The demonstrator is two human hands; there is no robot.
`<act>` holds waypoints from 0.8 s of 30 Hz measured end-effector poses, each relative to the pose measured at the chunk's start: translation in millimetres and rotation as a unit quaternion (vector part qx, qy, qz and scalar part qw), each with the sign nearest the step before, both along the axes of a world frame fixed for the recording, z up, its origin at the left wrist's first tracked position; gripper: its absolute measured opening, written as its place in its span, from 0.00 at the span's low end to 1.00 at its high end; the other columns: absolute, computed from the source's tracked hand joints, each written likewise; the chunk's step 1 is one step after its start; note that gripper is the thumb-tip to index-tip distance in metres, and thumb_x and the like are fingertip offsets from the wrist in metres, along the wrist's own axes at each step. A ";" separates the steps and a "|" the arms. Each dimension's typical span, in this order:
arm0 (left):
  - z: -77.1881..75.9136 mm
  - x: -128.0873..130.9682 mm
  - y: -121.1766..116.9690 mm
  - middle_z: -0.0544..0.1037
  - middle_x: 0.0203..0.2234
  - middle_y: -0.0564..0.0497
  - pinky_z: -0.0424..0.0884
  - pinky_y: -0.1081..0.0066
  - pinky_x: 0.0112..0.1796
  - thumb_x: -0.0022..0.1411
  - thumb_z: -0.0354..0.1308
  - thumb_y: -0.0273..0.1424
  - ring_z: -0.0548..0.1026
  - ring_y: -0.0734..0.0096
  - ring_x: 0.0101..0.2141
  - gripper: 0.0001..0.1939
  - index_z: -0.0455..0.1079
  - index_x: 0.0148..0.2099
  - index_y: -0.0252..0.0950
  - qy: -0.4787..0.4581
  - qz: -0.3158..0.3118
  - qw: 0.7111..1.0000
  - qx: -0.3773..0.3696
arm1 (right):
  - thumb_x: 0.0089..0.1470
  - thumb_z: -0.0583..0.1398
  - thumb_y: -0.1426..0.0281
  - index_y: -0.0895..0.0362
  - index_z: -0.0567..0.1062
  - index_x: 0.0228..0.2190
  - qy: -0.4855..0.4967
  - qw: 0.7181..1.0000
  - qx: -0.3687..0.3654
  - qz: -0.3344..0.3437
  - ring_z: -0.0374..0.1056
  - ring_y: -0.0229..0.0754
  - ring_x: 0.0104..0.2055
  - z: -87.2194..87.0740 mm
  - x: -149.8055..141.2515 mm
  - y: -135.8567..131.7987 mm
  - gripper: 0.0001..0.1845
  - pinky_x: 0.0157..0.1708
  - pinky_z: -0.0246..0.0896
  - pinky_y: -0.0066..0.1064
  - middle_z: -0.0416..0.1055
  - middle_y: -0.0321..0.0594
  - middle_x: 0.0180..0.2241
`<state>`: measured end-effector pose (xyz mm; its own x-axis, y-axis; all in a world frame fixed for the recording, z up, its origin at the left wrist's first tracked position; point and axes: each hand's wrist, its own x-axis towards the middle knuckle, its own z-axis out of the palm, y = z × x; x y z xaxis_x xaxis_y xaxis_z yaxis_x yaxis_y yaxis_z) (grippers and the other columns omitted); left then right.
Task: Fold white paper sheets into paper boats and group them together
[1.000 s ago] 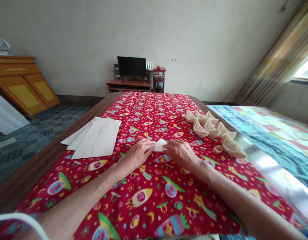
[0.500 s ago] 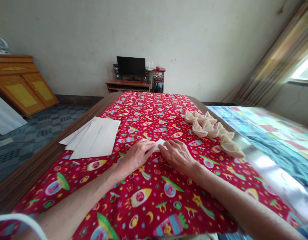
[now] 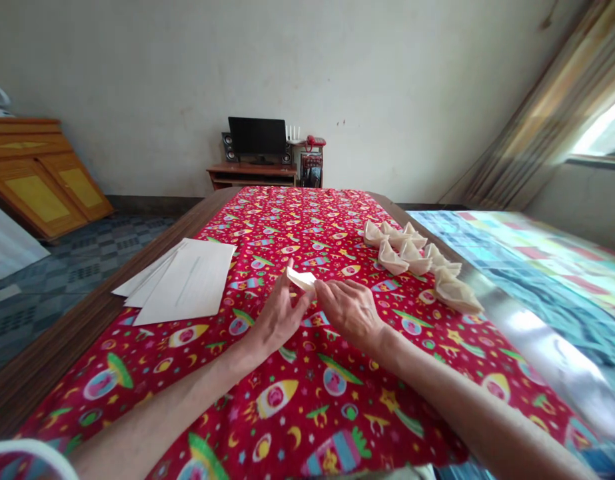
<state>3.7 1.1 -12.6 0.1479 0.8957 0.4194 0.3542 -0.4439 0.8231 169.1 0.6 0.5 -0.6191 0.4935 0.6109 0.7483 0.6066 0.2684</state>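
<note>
A small piece of folded white paper [image 3: 301,277] is held between my two hands, just above the red patterned cloth [image 3: 297,360]. My left hand [image 3: 280,313] grips its left side and underside, thumb and fingers around it. On its right end, my right hand [image 3: 350,307] pinches the paper with bent fingers, back of the hand upward. Several pale folded paper boat shapes [image 3: 411,257] stand in rows to the right of my hands. To the left lies a fanned stack of flat paper sheets [image 3: 187,283].
The cloth covers a brown wooden table [image 3: 52,357]. Beyond its far end, a monitor [image 3: 257,137] with speakers sits on a low desk [image 3: 252,175]. A bed with a patterned cover [image 3: 517,267] is on the right, a wooden cabinet [image 3: 42,173] at left.
The folded paper has been lifted and tilted up from the cloth. My left hand has turned, its fingers now rising behind the paper. The view has shifted slightly.
</note>
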 end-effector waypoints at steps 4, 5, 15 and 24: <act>1.7 2.6 1.8 0.76 0.34 0.50 0.71 0.64 0.43 0.62 0.48 0.31 0.75 0.67 0.36 0.26 0.55 0.62 0.35 0.011 -0.028 0.999 -0.028 | 0.62 0.48 0.74 0.60 0.68 0.34 0.030 0.998 -0.040 0.023 0.61 0.34 0.24 -0.2 -6.6 -8.0 0.09 0.24 0.46 0.29 0.69 0.34 0.23; 0.6 2.7 3.5 0.76 0.32 0.51 0.72 0.66 0.39 0.61 0.48 0.29 0.74 0.69 0.32 0.26 0.55 0.62 0.34 0.015 -0.019 0.999 -0.032 | 0.62 0.48 0.74 0.59 0.68 0.33 0.039 0.998 -0.049 0.016 0.60 0.34 0.23 -0.3 -7.6 -8.9 0.10 0.24 0.45 0.29 0.68 0.33 0.23; 1.8 2.2 2.4 0.70 0.24 0.56 0.68 0.76 0.28 0.56 0.52 0.26 0.67 0.76 0.23 0.29 0.57 0.61 0.33 0.080 0.058 0.992 0.076 | 0.60 0.50 0.69 0.56 0.71 0.31 0.038 0.988 -0.101 -0.107 0.62 0.34 0.23 2.3 -5.0 -5.4 0.11 0.23 0.38 0.30 0.71 0.36 0.22; 5.0 -12.8 13.9 0.68 0.28 0.53 0.70 0.75 0.34 0.53 0.53 0.17 0.69 0.75 0.29 0.22 0.71 0.50 0.37 0.142 0.033 0.976 0.159 | 0.54 0.53 0.70 0.55 0.75 0.32 0.151 0.946 -0.240 -0.154 0.67 0.37 0.25 10.8 7.2 -1.5 0.10 0.25 0.47 0.26 0.74 0.36 0.24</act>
